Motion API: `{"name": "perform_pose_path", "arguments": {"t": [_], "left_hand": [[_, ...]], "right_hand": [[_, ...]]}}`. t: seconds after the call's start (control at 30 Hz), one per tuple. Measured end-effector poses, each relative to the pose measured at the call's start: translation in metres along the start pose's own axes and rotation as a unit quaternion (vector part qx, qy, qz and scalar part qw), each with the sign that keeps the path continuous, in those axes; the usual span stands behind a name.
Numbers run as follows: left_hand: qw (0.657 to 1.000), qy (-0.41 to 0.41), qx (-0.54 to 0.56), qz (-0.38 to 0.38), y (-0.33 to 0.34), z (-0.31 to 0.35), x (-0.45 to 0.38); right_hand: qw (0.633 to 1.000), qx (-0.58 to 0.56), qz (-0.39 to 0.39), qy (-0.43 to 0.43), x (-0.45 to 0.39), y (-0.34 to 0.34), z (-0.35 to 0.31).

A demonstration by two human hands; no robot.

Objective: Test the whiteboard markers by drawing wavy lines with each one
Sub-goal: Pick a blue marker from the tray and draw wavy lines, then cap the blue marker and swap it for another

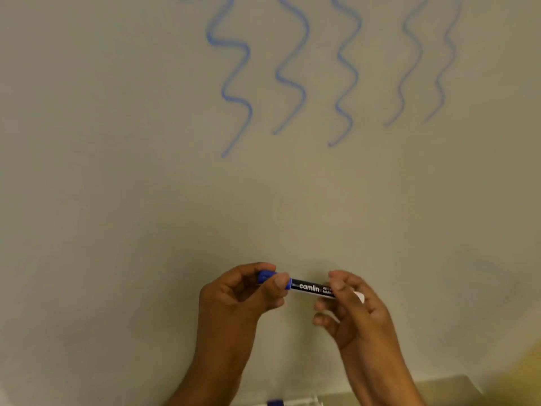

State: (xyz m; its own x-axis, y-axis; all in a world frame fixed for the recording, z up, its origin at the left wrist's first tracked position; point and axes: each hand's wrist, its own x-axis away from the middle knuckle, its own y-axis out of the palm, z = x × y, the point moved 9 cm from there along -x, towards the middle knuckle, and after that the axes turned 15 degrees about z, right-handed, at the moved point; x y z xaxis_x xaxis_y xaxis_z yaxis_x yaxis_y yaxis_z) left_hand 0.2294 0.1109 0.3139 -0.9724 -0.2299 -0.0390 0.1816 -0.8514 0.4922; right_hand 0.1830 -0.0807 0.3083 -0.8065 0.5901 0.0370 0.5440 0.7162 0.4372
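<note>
The marker (310,288) lies horizontal, held in front of the whiteboard (117,186) below five blue wavy lines (292,68). The left hand (243,291) pinches the blue cap (268,276) between thumb and curled fingers; the right hand (351,306) grips the barrel's far end. The step appears to be capping or uncapping. Keep cap and barrel coaxial and the barrel hand steady.

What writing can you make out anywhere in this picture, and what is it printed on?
"camlin": white letters on the black barrel of the marker, held between the left hand and the right hand.
"WHIT" over "MAR": smaller print beside it, cut off by the right hand's fingers.
The whiteboard bears only blue wavy lines, no words.
</note>
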Motion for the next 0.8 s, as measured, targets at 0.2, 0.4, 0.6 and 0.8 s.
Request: {"name": "perform_pose_path", "arguments": {"t": [0.2, 0.4, 0.6, 0.8], "left_hand": [[0.991, -0.097, -0.091, 0.001, 0.020, -0.096, 0.034], [0.958, -0.205, -0.202, -0.004, 0.047, -0.206, 0.067], [0.915, -0.300, -0.268, 0.009, 0.055, -0.319, 0.096], [0.889, -0.265, -0.372, 0.031, 0.054, -0.402, 0.100]], "right_hand": [[0.991, 0.112, 0.072, -0.026, -0.031, -0.118, 0.012], [0.975, 0.188, 0.111, 0.050, -0.066, -0.222, 0.045], [0.944, 0.294, 0.137, 0.056, -0.117, -0.322, 0.080], [0.898, 0.410, 0.143, 0.070, -0.165, -0.391, 0.136]]}}
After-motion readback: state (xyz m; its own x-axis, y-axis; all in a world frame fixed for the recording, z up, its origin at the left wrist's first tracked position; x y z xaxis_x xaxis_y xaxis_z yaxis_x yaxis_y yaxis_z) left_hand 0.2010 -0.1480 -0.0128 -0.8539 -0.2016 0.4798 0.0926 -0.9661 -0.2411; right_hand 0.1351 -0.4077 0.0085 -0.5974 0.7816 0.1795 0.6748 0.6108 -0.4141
